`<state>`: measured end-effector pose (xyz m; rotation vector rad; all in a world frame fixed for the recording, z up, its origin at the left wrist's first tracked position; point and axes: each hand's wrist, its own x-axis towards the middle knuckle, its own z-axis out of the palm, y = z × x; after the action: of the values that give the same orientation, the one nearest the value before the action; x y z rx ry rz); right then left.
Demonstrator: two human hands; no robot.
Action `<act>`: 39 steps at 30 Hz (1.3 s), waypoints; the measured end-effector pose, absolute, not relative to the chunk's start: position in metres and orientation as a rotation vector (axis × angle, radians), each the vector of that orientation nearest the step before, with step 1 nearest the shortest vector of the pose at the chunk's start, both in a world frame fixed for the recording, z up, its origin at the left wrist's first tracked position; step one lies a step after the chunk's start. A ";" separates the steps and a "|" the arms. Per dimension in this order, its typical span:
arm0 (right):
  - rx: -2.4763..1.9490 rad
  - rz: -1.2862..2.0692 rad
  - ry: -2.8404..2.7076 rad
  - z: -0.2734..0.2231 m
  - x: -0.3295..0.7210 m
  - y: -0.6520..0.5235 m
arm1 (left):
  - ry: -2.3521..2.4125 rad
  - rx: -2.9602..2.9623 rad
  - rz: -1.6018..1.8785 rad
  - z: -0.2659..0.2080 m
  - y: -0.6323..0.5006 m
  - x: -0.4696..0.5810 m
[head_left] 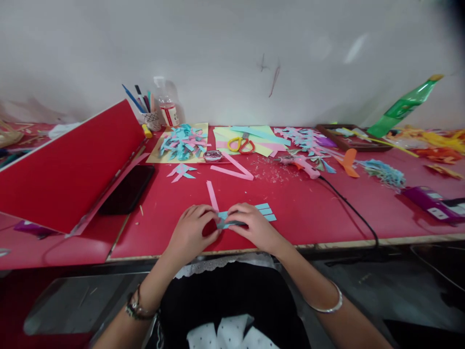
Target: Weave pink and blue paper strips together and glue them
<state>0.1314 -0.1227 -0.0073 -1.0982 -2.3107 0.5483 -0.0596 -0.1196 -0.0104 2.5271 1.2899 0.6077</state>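
Note:
Near the table's front edge, my left hand (198, 226) and my right hand (252, 225) pinch a piece woven from light-blue paper strips (267, 212), whose strip ends fan out to the right. The fingertips of both hands meet over its left part and hide the folds. A pink paper strip (212, 196) runs up from the piece beside my left fingers. Beyond my hands lie a finished-looking pink and blue paper star (181, 172) and a bent pink strip (232, 172).
Scissors (240, 145) rest on paper sheets. A pink glue gun (301, 164) with a black cord (348, 206) lies at right. A propped red board (83, 165) stands over a phone (129, 190) at left. A green bottle (403, 109) leans at the back right. Woven pieces (184, 141) form a pile.

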 end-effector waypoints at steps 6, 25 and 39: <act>-1.000 0.533 -2.372 -0.009 0.137 -0.119 | 1.282 2.504 0.596 -0.009 -0.120 -0.061; -1.038 0.473 -2.334 -0.013 0.137 -0.123 | 1.297 2.465 0.547 -0.008 -0.121 -0.062; -1.118 0.415 -2.376 -0.007 0.138 -0.125 | 1.230 2.479 0.617 -0.010 -0.118 -0.063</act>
<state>0.1384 -0.1252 -0.0069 -1.1182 -2.3757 0.4153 -0.0629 -0.1178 -0.0100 2.4790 1.2299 0.6171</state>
